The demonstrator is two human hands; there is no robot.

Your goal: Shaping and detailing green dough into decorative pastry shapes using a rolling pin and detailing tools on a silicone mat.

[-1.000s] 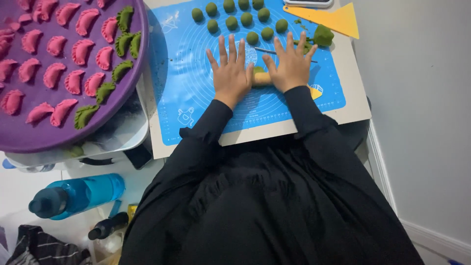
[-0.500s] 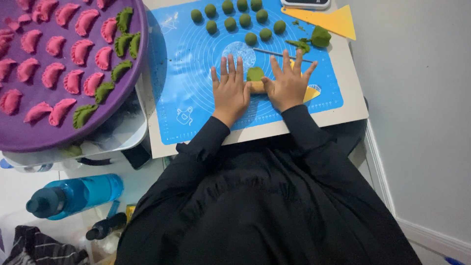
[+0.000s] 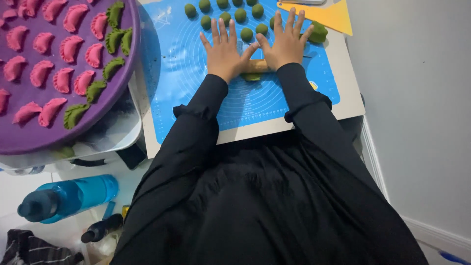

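My left hand (image 3: 223, 51) and my right hand (image 3: 286, 41) lie flat, fingers spread, side by side on a wooden rolling pin (image 3: 255, 66). The pin lies across a blue silicone mat (image 3: 196, 88), and a flattened bit of green dough (image 3: 252, 77) shows from under it. Several green dough balls (image 3: 247, 34) sit in rows on the mat beyond my fingers. A bigger green lump (image 3: 319, 33) lies just right of my right hand. Black sleeves cover both arms.
A round purple tray (image 3: 19, 132) at the left carries several pink and green folded dumplings. A yellow scraper (image 3: 333, 15) lies at the mat's far right corner. A blue bottle (image 3: 68, 196) and a dark bottle (image 3: 100, 229) lie below left. A grey wall stands on the right.
Both hands have pushed the rolling pin away from me across the mat, toward the rows of dough balls. The flattened dough now shows on the near side of the pin.
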